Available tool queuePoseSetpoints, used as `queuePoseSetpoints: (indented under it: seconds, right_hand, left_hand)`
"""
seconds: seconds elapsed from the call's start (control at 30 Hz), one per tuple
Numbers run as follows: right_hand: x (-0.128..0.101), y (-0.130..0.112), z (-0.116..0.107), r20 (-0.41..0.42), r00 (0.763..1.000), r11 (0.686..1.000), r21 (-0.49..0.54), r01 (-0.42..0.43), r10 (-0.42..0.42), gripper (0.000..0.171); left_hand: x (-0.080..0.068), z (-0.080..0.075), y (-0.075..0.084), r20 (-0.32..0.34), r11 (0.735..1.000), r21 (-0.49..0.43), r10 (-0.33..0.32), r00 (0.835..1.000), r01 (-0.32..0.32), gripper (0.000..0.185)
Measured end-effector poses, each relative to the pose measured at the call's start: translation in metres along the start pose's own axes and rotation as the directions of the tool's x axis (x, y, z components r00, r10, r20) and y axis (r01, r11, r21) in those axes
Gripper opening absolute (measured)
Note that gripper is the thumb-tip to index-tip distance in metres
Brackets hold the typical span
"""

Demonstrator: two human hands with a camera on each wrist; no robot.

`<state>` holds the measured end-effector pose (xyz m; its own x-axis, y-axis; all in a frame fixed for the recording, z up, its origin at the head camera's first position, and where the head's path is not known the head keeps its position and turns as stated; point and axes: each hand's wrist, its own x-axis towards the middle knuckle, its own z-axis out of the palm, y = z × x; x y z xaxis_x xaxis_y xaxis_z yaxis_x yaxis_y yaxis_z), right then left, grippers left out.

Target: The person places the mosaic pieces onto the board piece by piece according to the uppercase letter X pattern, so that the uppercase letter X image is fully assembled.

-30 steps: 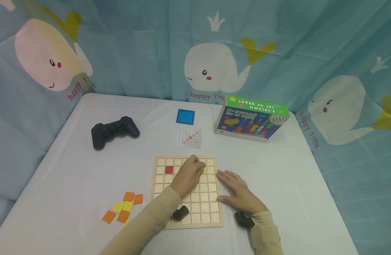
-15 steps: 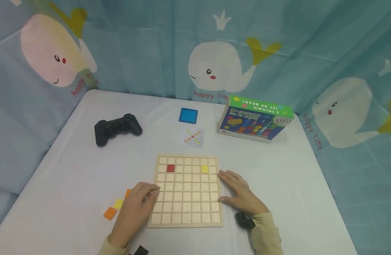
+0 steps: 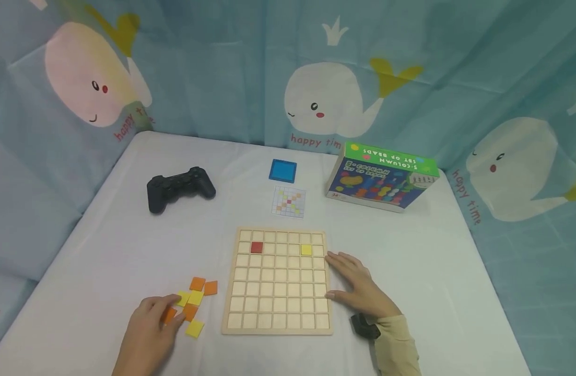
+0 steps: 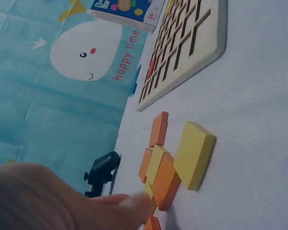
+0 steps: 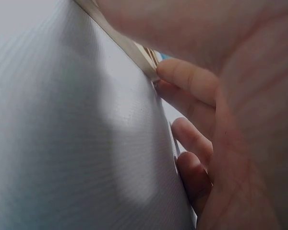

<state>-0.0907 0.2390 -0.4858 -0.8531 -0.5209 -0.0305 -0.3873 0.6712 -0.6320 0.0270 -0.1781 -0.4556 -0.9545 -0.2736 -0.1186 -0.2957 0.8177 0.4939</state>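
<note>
My left hand [image 3: 149, 329] is over a loose group of square orange and yellow tiles. Thumb and index finger stand apart, and an orange tile [image 3: 168, 315] shows in the gap between them. Closest to the wrist camera, a yellow tile [image 4: 194, 155] leans beside another orange tile [image 4: 166, 181]. The wooden grid board [image 3: 230, 308] carries a red tile [image 3: 257, 247] and a yellow tile [image 3: 306, 249], both in its second row from the back. Along the board's right edge, my right hand [image 3: 360, 287] rests with fingers spread, fingertips at the rim; it holds nothing.
Behind the board lies a printed pattern card [image 3: 289, 202], with a blue square tray [image 3: 283, 171] beyond it. A black game controller [image 3: 180, 189] is at the back left. The bead-set box [image 3: 381, 177] stands at the back right, before a whale-print curtain [image 3: 241, 68].
My left hand has left the yellow tile in the board's second row and moved left and towards me, to the loose tiles. My right hand keeps its place at the board's edge.
</note>
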Motion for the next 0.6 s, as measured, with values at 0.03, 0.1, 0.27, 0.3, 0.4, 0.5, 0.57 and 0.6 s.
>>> queuePoseSetpoints:
  seconds: [0.03, 0.1, 0.27, 0.3, 0.4, 0.5, 0.57, 0.6]
  right_hand:
    - [-0.0001, 0.0001, -0.0005, -0.001, 1.000, 1.000, 0.001, -0.003, 0.003, 0.082]
    - [0.0001, 0.0005, -0.0007, -0.001, 1.000, 1.000, 0.002, -0.004, 0.004, 0.081]
    - [0.0003, 0.0014, -0.0002, -0.012, 1.000, 1.000, -0.003, 0.013, -0.013, 0.081]
    - [0.0003, 0.0015, -0.0002, -0.014, 1.000, 1.000, -0.003, 0.014, -0.014, 0.082]
    - [0.0009, 0.0025, 0.0005, -0.012, 1.000, 1.000, 0.001, 0.012, -0.012, 0.081]
    - [0.0013, 0.0035, 0.0016, -0.008, 1.000, 1.000, 0.006, 0.010, -0.010, 0.081]
    - [0.0011, 0.0041, 0.0019, -0.007, 1.000, 1.000, 0.000, 0.006, -0.006, 0.082]
    - [0.0009, 0.0043, 0.0018, -0.007, 1.000, 1.000, 0.001, 0.005, -0.005, 0.082]
  left_hand:
    - [0.0003, 0.0002, -0.0001, -0.006, 1.000, 0.001, 0.005, 1.000, -0.005, 0.041]
    - [0.0007, 0.0005, 0.0003, -0.029, 1.000, 0.001, 0.001, 1.000, -0.001, 0.042]
    - [0.0046, 0.0051, 0.0049, -0.043, 0.991, 0.018, -0.133, 0.990, 0.134, 0.041]
    - [0.0052, 0.0061, 0.0055, -0.045, 0.989, 0.021, -0.145, 0.988, 0.146, 0.041]
    - [0.0062, 0.0070, 0.0056, -0.036, 0.987, 0.041, -0.155, 0.987, 0.156, 0.043]
    - [0.0055, 0.0044, 0.0036, -0.031, 0.984, 0.080, -0.156, 0.987, 0.158, 0.047]
    - [0.0051, 0.0029, 0.0023, -0.035, 0.981, 0.092, -0.168, 0.985, 0.170, 0.047]
    - [0.0053, 0.0024, 0.0020, -0.038, 0.979, 0.097, -0.174, 0.984, 0.177, 0.046]
